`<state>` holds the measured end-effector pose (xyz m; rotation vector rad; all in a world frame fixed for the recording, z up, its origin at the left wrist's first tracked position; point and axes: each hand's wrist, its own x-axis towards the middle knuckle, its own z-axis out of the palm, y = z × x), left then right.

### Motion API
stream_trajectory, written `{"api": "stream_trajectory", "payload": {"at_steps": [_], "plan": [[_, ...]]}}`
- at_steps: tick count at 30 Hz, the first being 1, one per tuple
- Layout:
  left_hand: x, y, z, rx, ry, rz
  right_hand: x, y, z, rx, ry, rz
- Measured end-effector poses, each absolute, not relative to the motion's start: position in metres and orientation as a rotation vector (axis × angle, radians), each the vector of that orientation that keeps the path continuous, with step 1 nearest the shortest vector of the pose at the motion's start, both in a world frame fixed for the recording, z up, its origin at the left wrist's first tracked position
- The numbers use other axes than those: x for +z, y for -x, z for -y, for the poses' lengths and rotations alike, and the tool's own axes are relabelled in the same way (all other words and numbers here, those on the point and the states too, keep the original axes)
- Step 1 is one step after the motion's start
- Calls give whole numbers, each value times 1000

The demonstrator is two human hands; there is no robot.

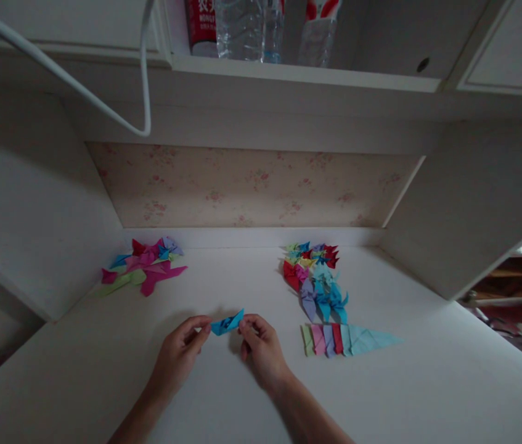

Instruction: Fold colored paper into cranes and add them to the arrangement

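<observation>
Two hands held one blue folded paper [227, 323] between them: my left hand [181, 353] pinched its left end and my right hand [261, 349] its right end, just over the white desk [427, 382]. A pink heap [145, 269] of folded papers lay well off to the left, with a mixed heap [317, 277] and a fanned row of strips [341, 340] to the right.

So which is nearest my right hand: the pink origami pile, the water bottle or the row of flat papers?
1. Row of flat papers, just right of the right hand.
2. Pink origami pile, back left.
3. Water bottle, up on the shelf.
</observation>
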<state>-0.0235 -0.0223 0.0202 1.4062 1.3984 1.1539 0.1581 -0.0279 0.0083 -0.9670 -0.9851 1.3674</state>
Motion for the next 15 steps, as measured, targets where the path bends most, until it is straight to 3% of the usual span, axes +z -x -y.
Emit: {"api": "stream_trajectory", "payload": {"at_steps": [15], "plan": [[14, 19, 20, 1113, -1382, -1394, 9, -158, 25, 1390, 942, 881]]}}
